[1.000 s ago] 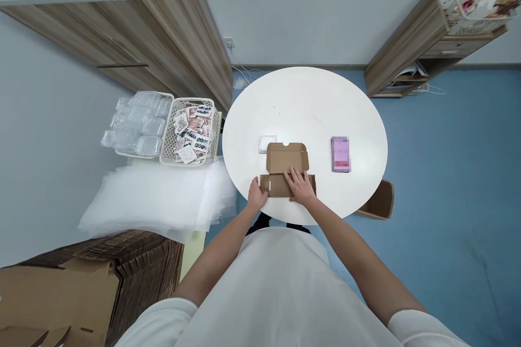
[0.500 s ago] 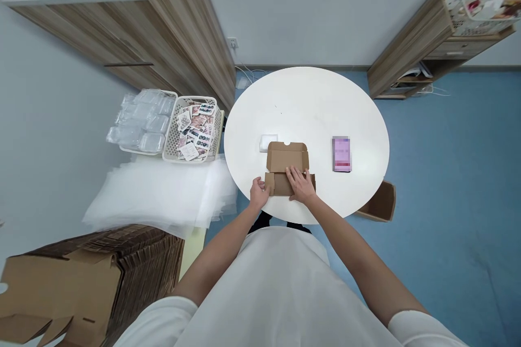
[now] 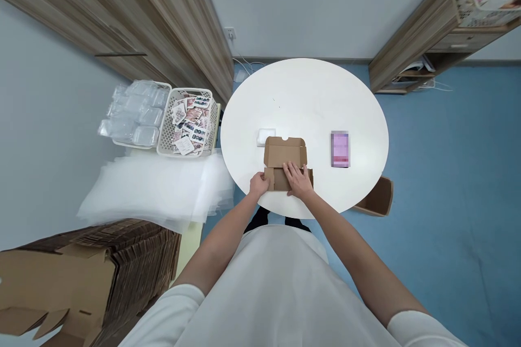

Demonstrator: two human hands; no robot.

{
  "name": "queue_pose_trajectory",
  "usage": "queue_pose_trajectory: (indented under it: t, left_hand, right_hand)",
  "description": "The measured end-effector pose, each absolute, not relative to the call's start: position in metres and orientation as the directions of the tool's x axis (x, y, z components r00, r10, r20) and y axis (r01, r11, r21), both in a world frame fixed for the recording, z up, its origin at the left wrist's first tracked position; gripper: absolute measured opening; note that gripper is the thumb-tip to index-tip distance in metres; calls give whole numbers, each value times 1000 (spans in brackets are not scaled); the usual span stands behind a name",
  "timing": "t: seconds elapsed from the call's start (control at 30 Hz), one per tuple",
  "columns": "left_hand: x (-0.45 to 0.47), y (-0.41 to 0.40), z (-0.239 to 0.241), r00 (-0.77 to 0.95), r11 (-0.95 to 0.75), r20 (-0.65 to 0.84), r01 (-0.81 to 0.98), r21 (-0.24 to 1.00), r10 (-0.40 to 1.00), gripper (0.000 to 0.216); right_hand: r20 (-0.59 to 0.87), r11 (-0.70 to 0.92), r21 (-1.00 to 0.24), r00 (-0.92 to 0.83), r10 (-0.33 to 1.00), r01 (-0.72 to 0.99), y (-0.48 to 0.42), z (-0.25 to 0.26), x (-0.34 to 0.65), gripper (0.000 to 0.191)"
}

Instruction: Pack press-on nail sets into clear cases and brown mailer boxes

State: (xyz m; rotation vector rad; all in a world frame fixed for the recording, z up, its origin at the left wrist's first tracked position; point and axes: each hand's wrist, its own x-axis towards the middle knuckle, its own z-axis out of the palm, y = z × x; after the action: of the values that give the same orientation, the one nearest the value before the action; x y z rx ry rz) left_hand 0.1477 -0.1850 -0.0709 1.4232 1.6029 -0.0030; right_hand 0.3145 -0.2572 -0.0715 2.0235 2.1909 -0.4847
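Observation:
A flat brown cardboard mailer box (image 3: 284, 153) lies part-folded near the front edge of the round white table (image 3: 305, 97). My left hand (image 3: 259, 184) grips the box's left side flap, fingers curled on it. My right hand (image 3: 298, 178) lies flat with fingers spread, pressing on the box's near panel. Just beyond the box's far left corner sits a small white packet (image 3: 266, 136). A pink card or booklet (image 3: 340, 148) lies to the right on the table, away from both hands.
Left of the table stands a white basket (image 3: 189, 123) of printed cards, and beside it a tray of clear plastic cases (image 3: 136, 115). Translucent sheets (image 3: 154, 190) are spread below them. A stack of flat cardboard (image 3: 81, 276) sits at lower left. A brown box (image 3: 376, 195) stands on the blue floor.
My left hand has pushed the box's left flap inward, so the near panel looks narrower. My right hand stays pressed on the panel.

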Motion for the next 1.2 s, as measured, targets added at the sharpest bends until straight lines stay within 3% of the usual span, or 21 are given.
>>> queue_pose_trajectory:
  t: [0.17,0.4,0.6,0.93,1.1,1.2]
  left_hand:
    - [151,-184,-71,129,286,-620,803,523,774,27]
    - [155,-184,-75,183,103,-575,897,429,797,26]
    - [151,-182,-75,192,111,-613,900,421,766,21]
    - [158,-178,-83,121,87,-622,952,293,773,16]
    - [154,-181,-81,162,77,-619,937,340,768,17]
    - [148,-190,-72,205,58,-584,915,400,786,35]
  right_hand:
    - [-287,58,-155,-101,952,986,-258,-71,314,118]
    - [-291,71,-112,-101,951,991,-260,-67,311,119]
    - [-301,71,-92,-96,949,993,-260,-66,311,118]
    - [-304,67,-106,-97,948,992,-261,-70,310,114]
    - [-292,47,-133,-84,953,990,-261,-69,309,118]
    - [-289,42,-137,-81,954,990,-260,-68,307,120]
